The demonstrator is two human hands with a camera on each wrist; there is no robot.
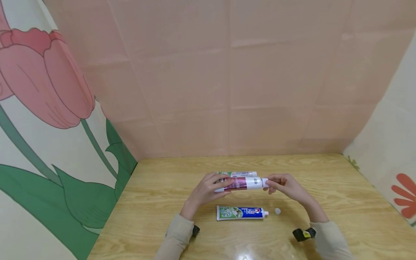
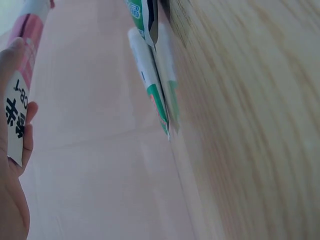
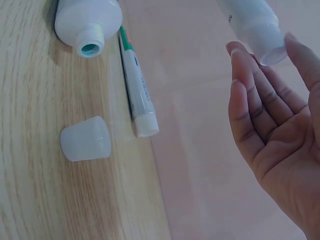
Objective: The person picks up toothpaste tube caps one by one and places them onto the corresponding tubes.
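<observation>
My left hand grips a pink-and-white toothpaste tube by its flat tail half, holding it above the table, nozzle end to the right. At that end is a white cap, pinched between the thumb and fingers of my right hand. Below them lies a blue-and-green toothpaste tube with its bare nozzle pointing right. In the right wrist view the mouth of this tube is uncovered. A loose translucent white cap rests on the wood just off that nozzle.
A green-and-white toothpaste tube with its cap on lies farther back, partly hidden behind the held tube. Beneath everything is a wood-grain table. A pink sheet hangs at the table's back edge, with flower-printed panels at the sides.
</observation>
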